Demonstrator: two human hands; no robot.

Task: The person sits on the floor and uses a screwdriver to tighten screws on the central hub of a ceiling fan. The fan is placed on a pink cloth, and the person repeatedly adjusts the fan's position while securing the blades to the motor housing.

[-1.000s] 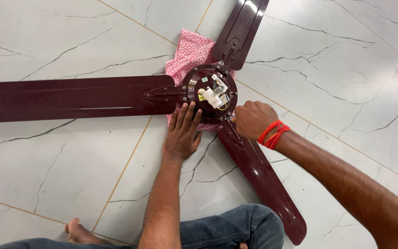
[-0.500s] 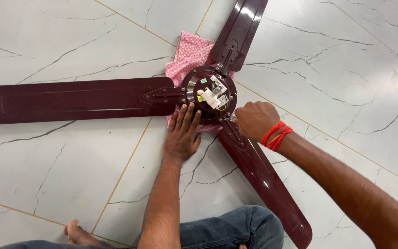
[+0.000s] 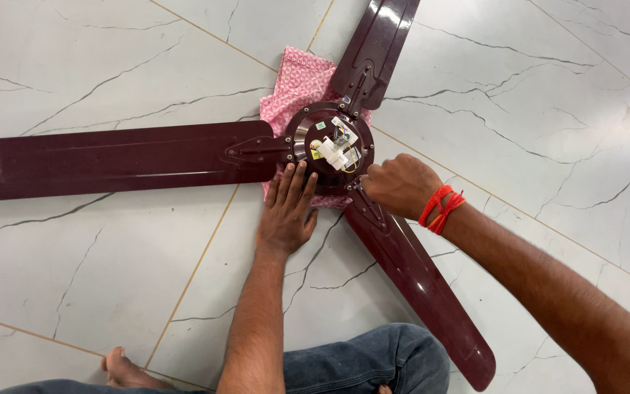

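I'm pressing my left hand [image 3: 287,215], fingers spread flat, steadying the glossy maroon three-bladed ceiling fan [image 3: 329,146]; my right hand [image 3: 400,186] is fisted at its blade bracket, contents hidden.

You'll see two small stickers on the fan's round hub: a yellow-green label [image 3: 317,152] and a tiny green one [image 3: 320,125] just above it.

Three fan blades [image 3: 111,157] split the open floor [image 3: 541,95] around the hub [image 3: 329,146].
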